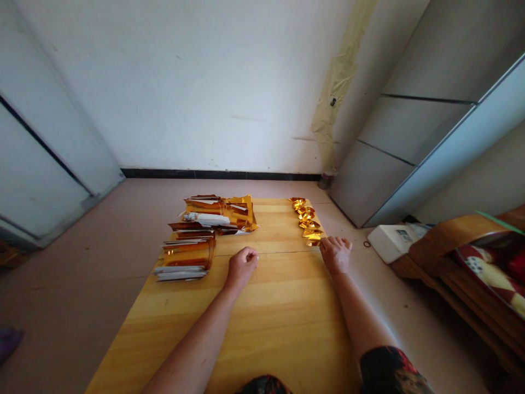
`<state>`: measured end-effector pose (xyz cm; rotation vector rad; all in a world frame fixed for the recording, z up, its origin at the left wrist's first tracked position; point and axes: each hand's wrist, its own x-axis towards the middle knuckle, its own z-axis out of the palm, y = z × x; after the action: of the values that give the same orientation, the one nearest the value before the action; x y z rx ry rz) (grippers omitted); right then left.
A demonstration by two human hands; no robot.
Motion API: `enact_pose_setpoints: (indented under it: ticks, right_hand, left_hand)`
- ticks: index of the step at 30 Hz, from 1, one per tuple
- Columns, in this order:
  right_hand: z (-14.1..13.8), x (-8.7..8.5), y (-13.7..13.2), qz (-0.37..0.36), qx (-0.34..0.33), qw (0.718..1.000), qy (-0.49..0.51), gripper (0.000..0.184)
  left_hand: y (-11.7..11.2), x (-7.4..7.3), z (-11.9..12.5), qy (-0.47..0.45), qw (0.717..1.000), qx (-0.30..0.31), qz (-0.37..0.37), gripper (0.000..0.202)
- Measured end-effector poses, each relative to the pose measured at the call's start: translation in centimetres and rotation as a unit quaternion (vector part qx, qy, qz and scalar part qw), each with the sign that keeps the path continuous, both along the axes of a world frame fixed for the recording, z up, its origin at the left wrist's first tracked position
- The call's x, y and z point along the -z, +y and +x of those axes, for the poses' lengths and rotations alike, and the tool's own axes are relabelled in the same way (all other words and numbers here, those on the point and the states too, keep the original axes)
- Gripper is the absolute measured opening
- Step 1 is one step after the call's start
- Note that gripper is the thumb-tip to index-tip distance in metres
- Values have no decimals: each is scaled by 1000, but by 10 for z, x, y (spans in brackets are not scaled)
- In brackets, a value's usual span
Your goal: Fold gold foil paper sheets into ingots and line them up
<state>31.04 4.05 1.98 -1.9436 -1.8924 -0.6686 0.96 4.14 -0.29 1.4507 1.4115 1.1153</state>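
My left hand (243, 265) is curled into a loose fist above the middle of the wooden table, with nothing visible in it. At the table's right edge, my right hand (336, 255) has bent fingers against the nearest folded gold foil ingot (313, 242), seemingly pinching its right end. Beyond that piece, several shiny gold foil ingots (307, 214) stand in a row along the edge. On the far left lie stacks of gold foil paper sheets (187, 255), some showing white undersides, and a further foil bundle (241, 214) near the back.
The wooden table (262, 328) reaches toward a white wall (213, 87). A grey cabinet (394, 148) stands to the right, with a white box (389, 243) and a wooden seat (447, 246) nearer me. Pinkish floor (90, 262) surrounds the table.
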Motion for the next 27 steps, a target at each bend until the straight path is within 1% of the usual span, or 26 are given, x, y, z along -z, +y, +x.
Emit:
enact_pose_setpoints:
  ticks: [4, 10, 18, 27]
  right_hand:
    - [5, 4, 6, -13, 5, 1000, -11, 20]
    - [6, 6, 17, -11, 4, 1000, -6, 20]
    - [3, 5, 23, -7, 11, 1000, 9, 20]
    - [1, 11, 31, -2, 23, 1000, 18, 17]
  left_hand:
    - [0, 3, -1, 14, 1000, 5, 15, 12]
    - [1, 6, -1, 12, 1000, 2, 24, 13]
    - [-1, 4, -2, 18, 1000, 4, 14, 12]
    - [-1, 6, -2, 36, 999, 1, 17, 12]
